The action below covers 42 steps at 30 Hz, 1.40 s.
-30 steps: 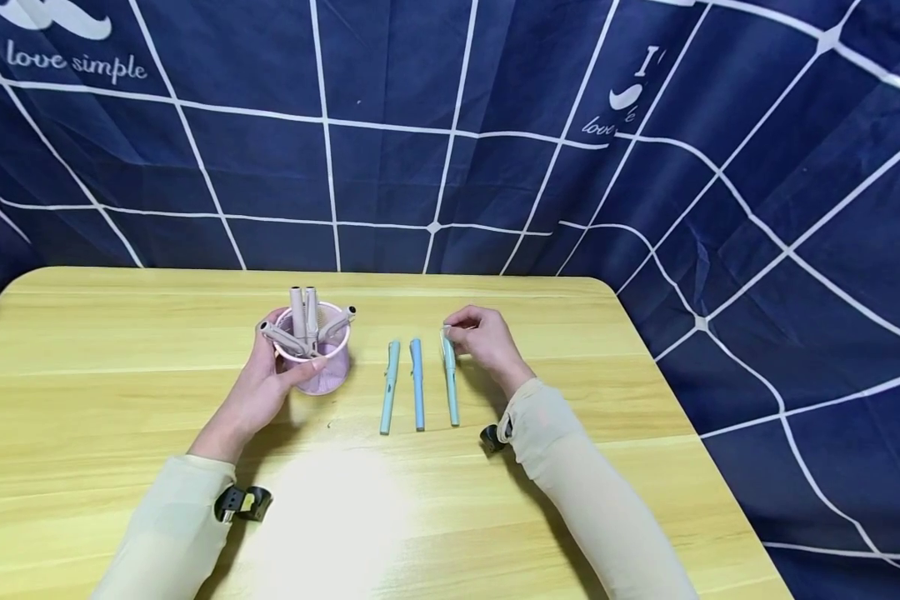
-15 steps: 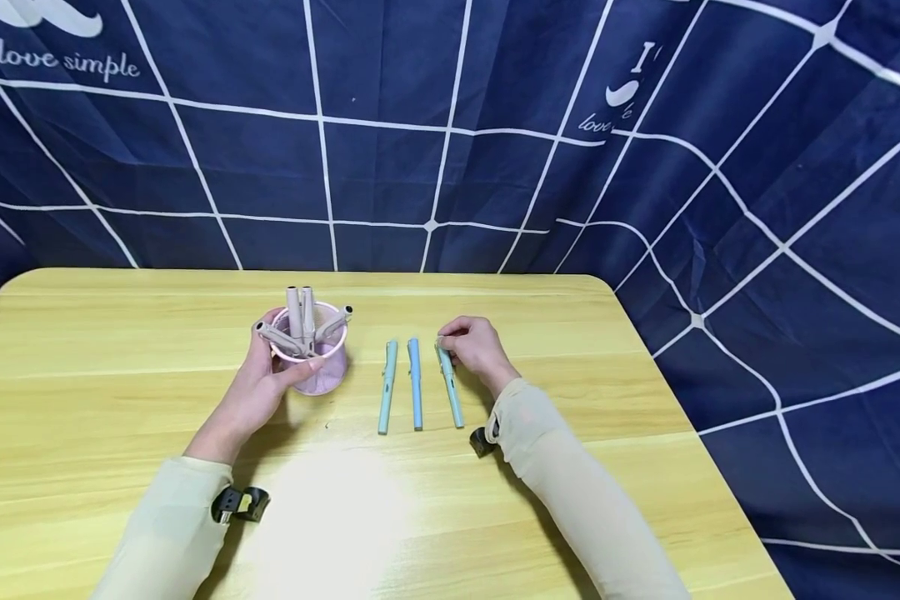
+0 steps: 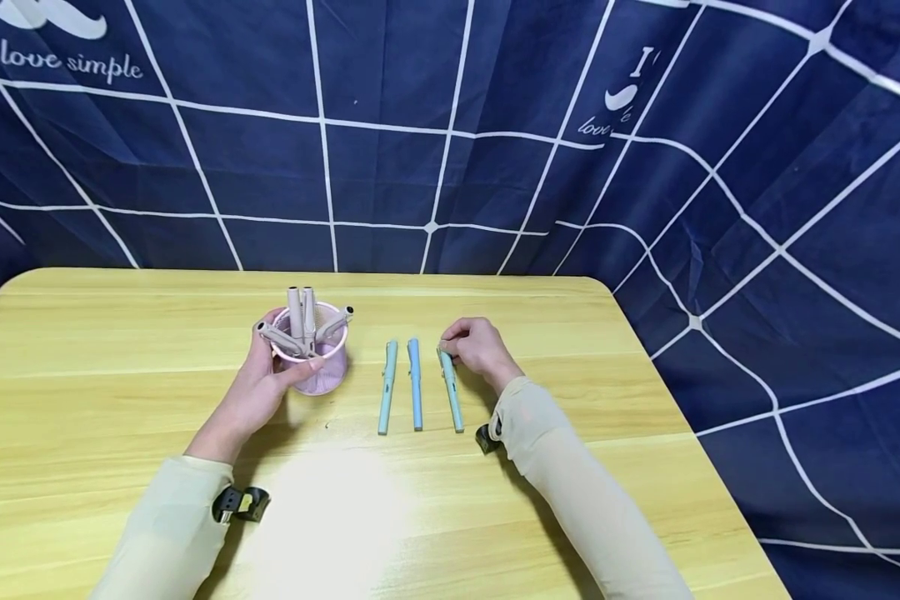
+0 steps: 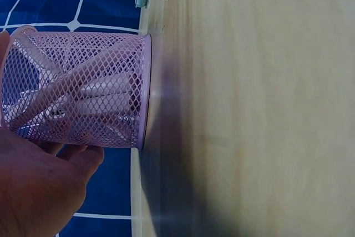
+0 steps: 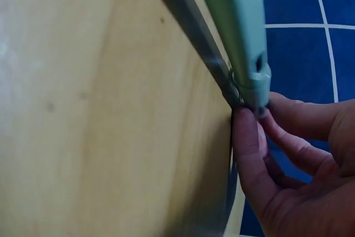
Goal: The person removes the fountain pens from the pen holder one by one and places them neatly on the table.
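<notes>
My left hand grips a pink mesh pen holder, thumb at the front of its rim and fingers round the far left side. Several pale greyish pens lean inside it, seen through the mesh in the left wrist view. With thumb and fingers, my right hand pinches the far end of a light green pen lying on the table. Close up, that pen shows its end between the fingertips. Left of it lie a blue pen and another light green pen.
The wood-grain table carries a bright glare patch at its near middle. A dark blue curtain with white lines hangs behind and along the right side. Both wrists wear small black devices.
My right hand has drawn slightly nearer, and the right green pen has shifted with it and now lies more slanted. The left hand and pen holder stay in place.
</notes>
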Each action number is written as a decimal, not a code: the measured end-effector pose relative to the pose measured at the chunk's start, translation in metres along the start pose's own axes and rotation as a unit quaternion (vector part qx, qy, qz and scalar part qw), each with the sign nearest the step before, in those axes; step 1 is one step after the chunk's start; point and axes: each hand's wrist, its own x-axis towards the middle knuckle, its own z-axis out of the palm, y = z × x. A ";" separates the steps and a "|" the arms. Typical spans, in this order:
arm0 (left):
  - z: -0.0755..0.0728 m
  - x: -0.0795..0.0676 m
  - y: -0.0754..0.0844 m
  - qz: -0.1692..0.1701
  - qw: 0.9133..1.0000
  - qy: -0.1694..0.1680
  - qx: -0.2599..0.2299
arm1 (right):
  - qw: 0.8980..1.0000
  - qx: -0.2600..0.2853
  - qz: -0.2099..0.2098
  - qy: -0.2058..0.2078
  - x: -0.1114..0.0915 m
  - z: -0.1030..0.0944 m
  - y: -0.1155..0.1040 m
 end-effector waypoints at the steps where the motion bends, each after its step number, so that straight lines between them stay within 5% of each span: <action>1: 0.000 0.000 0.000 0.001 1.000 0.000 -0.001 | 1.000 0.002 0.002 -0.001 0.000 0.000 0.000; 24: 0.000 0.001 -0.004 0.014 1.000 -0.002 -0.010 | 1.000 0.011 0.006 -0.017 0.000 -0.006 -0.005; 31: 0.000 0.000 -0.004 0.010 1.000 -0.002 -0.011 | 0.997 0.029 -0.070 0.007 -0.006 -0.002 -0.022; 42: -0.001 0.001 -0.003 0.007 1.000 -0.003 -0.008 | 0.973 0.111 -0.201 -0.008 -0.026 0.023 -0.062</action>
